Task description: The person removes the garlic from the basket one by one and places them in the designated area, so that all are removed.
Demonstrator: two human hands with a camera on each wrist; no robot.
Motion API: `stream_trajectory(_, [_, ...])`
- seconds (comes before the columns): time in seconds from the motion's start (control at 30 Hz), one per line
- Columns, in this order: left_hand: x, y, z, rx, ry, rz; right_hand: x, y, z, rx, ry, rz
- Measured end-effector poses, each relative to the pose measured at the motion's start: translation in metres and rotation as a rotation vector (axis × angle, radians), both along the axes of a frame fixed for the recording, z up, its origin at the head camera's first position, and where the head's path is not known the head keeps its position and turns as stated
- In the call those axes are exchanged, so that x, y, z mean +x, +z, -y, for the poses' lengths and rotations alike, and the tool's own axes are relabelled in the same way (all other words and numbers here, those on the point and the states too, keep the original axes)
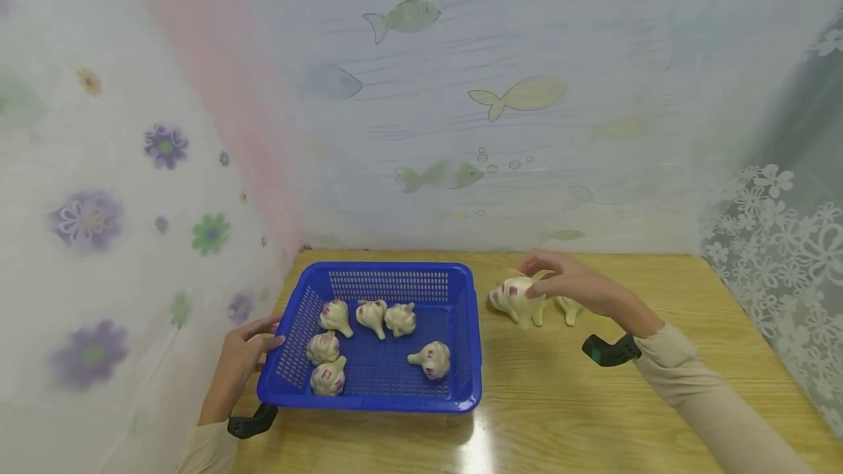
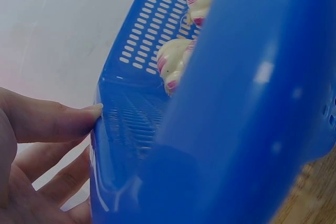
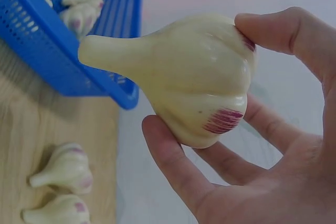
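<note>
My left hand [image 1: 240, 357] grips the left rim of a blue plastic basket [image 1: 369, 402]. In the left wrist view its thumb [image 2: 63, 121] presses the rim while the other fingers lie outside the wall. Several cream garlic bulbs with purple marks, one of them a lone garlic bulb [image 1: 435, 360] at the right, lie in the basket. To the right of the basket, my right hand [image 1: 576, 284] holds a garlic bulb [image 3: 202, 82] between thumb and fingers, its stem pointing toward the basket in the right wrist view. Two more garlic bulbs [image 3: 65, 169] lie on the table below it.
The wooden table [image 1: 560, 415] meets a wall [image 1: 593, 42] painted with fish at its far edge. A flowered wall [image 1: 132, 254] stands close along the left side, and a sheer flowered curtain [image 1: 777, 240] hangs at the right.
</note>
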State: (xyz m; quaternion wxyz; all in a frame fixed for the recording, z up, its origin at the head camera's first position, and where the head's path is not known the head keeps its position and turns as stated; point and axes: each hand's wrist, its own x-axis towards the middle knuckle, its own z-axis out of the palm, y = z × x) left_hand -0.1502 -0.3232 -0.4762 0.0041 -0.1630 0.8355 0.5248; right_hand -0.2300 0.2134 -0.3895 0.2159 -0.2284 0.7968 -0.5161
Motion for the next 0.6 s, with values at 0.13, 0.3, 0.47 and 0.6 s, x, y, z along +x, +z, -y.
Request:
stream_trajectory(0.13, [0.002, 0.000, 0.000, 0.000, 0.004, 0.000, 0.002, -0.001, -0.012, 0.036, -0.023, 0.014])
stream_trajectory(0.3, [0.000, -0.002, 0.002, 0.003, 0.012, 0.011, 0.002, -0.004, -0.028, 0.058, -0.043, 0.015])
stream_trajectory(0.47, [0.001, -0.001, 0.000, 0.001, 0.010, 0.009, 0.003, -0.006, -0.043, 0.056, -0.067, 0.023])
stream_trajectory(0.6, [0.000, 0.000, 0.000, 0.019, 0.001, 0.024, 0.001, -0.010, -0.056, 0.072, -0.092, 0.021])
